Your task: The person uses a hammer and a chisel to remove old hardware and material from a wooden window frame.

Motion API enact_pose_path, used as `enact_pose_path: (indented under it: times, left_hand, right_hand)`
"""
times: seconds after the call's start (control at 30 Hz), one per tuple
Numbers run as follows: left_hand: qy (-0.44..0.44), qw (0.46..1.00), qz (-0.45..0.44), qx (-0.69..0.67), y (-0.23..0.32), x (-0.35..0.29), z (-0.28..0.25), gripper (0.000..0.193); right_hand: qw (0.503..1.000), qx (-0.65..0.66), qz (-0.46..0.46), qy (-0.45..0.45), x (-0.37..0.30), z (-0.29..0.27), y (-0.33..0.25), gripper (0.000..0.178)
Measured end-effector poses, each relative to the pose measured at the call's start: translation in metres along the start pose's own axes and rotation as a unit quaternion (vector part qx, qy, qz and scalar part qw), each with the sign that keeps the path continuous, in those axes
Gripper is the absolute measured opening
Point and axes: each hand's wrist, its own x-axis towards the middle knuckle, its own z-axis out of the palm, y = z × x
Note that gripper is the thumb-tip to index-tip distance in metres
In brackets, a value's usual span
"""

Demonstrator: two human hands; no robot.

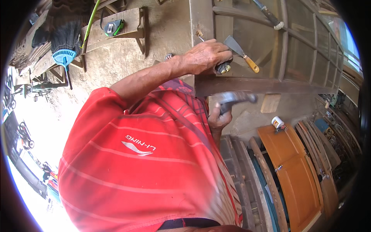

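My left hand (205, 57) is closed around the dark handle of a chisel (223, 68), whose metal tip touches the corner of a brown wooden window frame (247, 84). My right hand (217, 118) grips a hammer (235, 96), blurred by motion, just below the frame's lower rail. A putty knife (241, 52) with a yellow handle lies on the frame's glass beside my left hand. My red striped shirt (147, 162) fills the lower middle of the view.
A green tape measure (114, 28) rests on a wooden bench at the top left, next to a blue-and-black brush (63, 44). An orange door (297, 170), a small white jar (277, 122) and stacked planks lie at the lower right. A wood block (270, 102) sits under the frame.
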Motion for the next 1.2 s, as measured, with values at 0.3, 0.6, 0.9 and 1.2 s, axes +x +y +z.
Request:
enact_pose_path:
  times: [0.3,0.6,0.9,1.2]
  left_hand:
    - [-0.035,0.999,0.006,0.010,0.001,-0.004,-0.001,0.027]
    - [-0.053,0.997,0.014,0.059,-0.005,-0.002,0.004,0.034]
    - [-0.082,0.992,0.039,0.089,-0.006,-0.007,0.002,0.035]
    - [-0.058,0.994,0.084,0.032,-0.017,-0.006,0.004,0.030]
  right_hand:
    - [0.982,-0.084,0.161,-0.049,-0.014,-0.014,0.002,0.022]
    - [0.989,-0.014,0.144,0.019,-0.029,0.008,0.005,0.026]
    - [0.931,0.217,0.196,0.219,-0.052,0.098,-0.037,0.027]
    - [0.853,0.283,0.222,0.378,-0.049,0.156,-0.062,0.028]
